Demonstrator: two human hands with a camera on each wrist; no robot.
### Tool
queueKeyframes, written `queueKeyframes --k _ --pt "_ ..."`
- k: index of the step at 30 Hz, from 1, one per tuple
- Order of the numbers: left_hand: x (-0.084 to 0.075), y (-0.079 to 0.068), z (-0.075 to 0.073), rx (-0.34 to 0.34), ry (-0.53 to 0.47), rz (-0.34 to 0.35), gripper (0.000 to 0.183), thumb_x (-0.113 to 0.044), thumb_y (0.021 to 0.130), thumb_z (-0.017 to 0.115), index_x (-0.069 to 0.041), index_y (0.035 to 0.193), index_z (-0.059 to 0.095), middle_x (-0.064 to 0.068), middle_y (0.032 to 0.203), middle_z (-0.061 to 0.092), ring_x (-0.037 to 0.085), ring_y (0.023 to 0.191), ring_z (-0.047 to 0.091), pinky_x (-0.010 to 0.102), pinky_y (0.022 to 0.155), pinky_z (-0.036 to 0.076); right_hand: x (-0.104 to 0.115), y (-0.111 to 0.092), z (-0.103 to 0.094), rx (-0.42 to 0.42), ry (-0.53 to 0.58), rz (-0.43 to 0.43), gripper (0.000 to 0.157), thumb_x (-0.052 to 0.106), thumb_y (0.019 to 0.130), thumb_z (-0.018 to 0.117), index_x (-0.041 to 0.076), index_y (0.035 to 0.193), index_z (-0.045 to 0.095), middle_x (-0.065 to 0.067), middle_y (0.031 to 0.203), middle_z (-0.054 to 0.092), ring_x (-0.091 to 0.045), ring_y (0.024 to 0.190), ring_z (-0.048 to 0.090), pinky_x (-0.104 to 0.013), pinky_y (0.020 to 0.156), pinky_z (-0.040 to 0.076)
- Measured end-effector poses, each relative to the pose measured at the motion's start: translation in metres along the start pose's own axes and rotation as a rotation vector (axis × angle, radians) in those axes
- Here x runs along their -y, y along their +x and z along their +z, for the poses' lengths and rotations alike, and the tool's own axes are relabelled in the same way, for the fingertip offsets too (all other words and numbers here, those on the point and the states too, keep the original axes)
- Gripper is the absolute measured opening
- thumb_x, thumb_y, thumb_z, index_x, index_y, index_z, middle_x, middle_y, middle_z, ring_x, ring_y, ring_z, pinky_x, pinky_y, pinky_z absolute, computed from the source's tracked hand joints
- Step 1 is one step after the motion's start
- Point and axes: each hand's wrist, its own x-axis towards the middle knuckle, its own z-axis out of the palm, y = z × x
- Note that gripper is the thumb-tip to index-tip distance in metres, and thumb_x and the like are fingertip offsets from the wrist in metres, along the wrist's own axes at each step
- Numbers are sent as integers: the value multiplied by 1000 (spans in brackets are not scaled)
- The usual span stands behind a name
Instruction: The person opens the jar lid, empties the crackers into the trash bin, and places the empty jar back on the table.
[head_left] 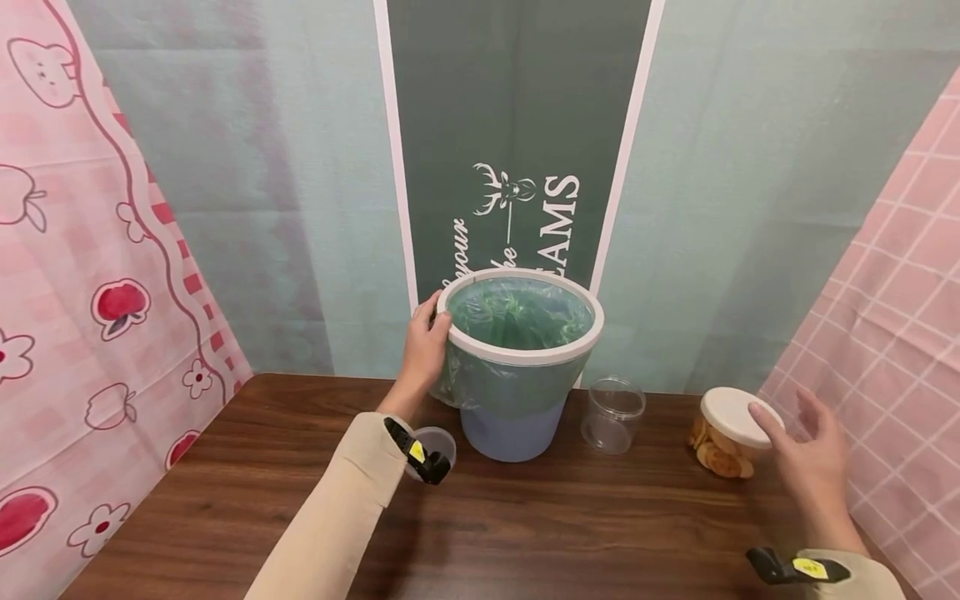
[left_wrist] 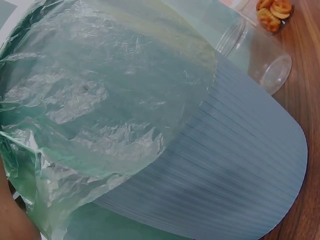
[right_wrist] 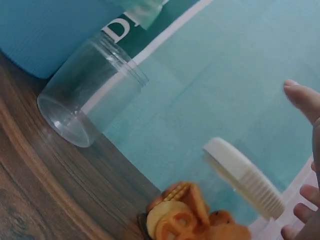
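A blue trash can (head_left: pixel 517 425) with a white rim and a thin green bag lining it stands near the table's back edge. My left hand (head_left: pixel 426 350) grips its rim on the left side, thumb over the white ring. The bag's overhang (left_wrist: pixel 100 95) drapes down the ribbed outside in the left wrist view. At the right, my right hand (head_left: pixel 813 450) is beside a clear jar of cookies (head_left: pixel 723 454) with a white lid (head_left: pixel 742 415). Its fingers are spread and hold nothing; the right wrist view shows the thumb (right_wrist: pixel 302 100) apart from the lid.
A clear lidless jar (head_left: pixel 613 417) stands between the trash can and the cookie jar. A round translucent lid (head_left: pixel 444 442) lies partly hidden under my left wrist. Fabric hangs behind the wooden table (head_left: pixel 600 533), with pink cloth at both sides.
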Motion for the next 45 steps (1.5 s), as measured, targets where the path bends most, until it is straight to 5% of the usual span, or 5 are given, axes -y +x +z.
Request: queueKeyframes --k 5,21,26,32,45 --pt "1 0 0 -2 -16 4 59 -25 100 40 -6 156 38 16 156 41 31 146 41 48 121 35 -13 4 1 60 63 20 72 31 102 56 13 163 21 -16 167 25 -3 148 34 -1 109 27" --pt "2 1 -1 -8 -40 21 59 -25 100 40 -5 156 38 17 156 41 31 144 43 49 119 36 -36 6 17 172 331 159 75 24 104 54 17 164 10 2 171 13 1 150 19 -6 116 20" --pt "1 1 1 -12 -18 20 59 -26 100 40 -6 155 39 17 156 42 31 144 44 49 119 37 -44 6 18 145 420 138 60 18 102 54 17 158 30 14 135 50 9 114 48 -1 88 40" --pt "3 0 1 -18 -13 15 60 -27 100 40 -5 155 39 17 155 42 32 143 44 49 119 37 -47 0 22 116 544 92 28 9 101 53 28 121 53 20 104 55 8 81 55 -6 67 47" --pt "1 1 2 -15 -18 17 60 -27 99 41 -6 155 39 18 155 42 33 145 43 50 120 36 -52 -14 27 197 387 19 47 14 103 38 28 148 50 30 127 53 13 103 46 -3 84 34"
